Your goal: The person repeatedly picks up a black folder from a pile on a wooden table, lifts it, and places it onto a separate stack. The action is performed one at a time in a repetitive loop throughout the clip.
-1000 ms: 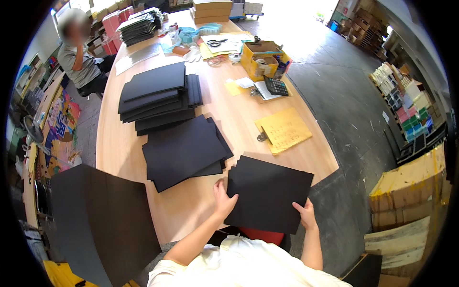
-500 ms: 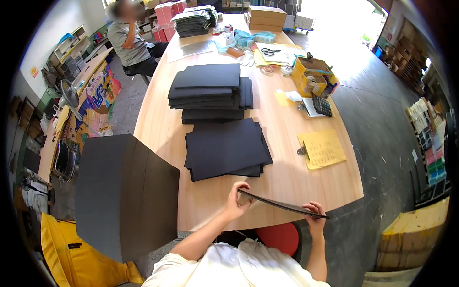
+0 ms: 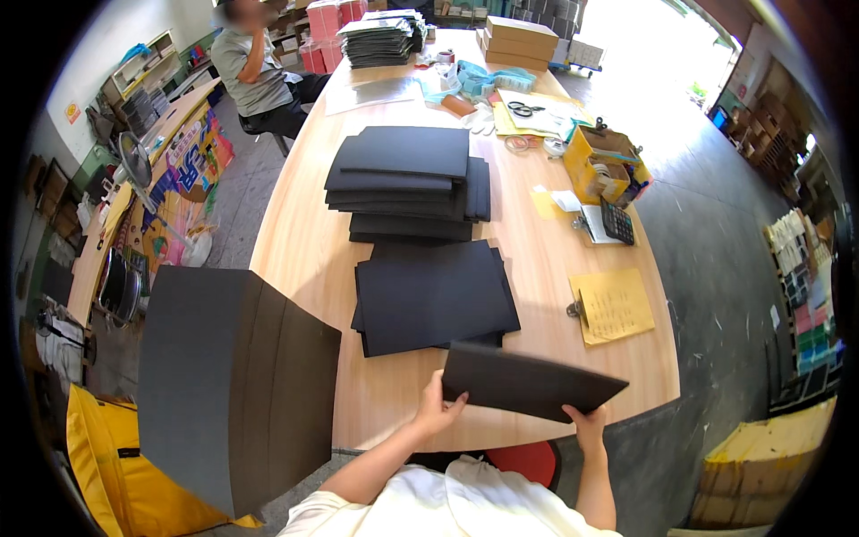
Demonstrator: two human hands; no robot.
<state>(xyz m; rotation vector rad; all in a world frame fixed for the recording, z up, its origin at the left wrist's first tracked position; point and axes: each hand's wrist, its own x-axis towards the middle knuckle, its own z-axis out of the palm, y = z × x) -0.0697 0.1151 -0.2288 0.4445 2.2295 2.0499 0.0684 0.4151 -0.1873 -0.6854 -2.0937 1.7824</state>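
Observation:
Between my hands, over the near end of the table, I hold a flat black board (image 3: 532,382) tilted so its broad face shows. My left hand (image 3: 438,404) grips its left end, thumb on the face and fingers behind. At the lower right edge, my right hand (image 3: 586,422) pinches it the same way. Just beyond lies a loose pile of black boards (image 3: 434,295), slightly fanned. Behind that rises a taller, uneven stack of black boards (image 3: 403,170). To my left stands a big block of stacked black sheets (image 3: 237,385).
Right of the piles lie a yellow paper with a clip (image 3: 616,306), a calculator (image 3: 617,221) and a yellow box (image 3: 604,166) of supplies. Farther off are scissors (image 3: 524,108), blue wrapping and brown cartons (image 3: 519,43). A seated person (image 3: 259,76) is at the far left.
The board was nearly edge-on; now it is tipped so its broad face shows. My hands have shifted to its lower edge. The view has moved slightly.

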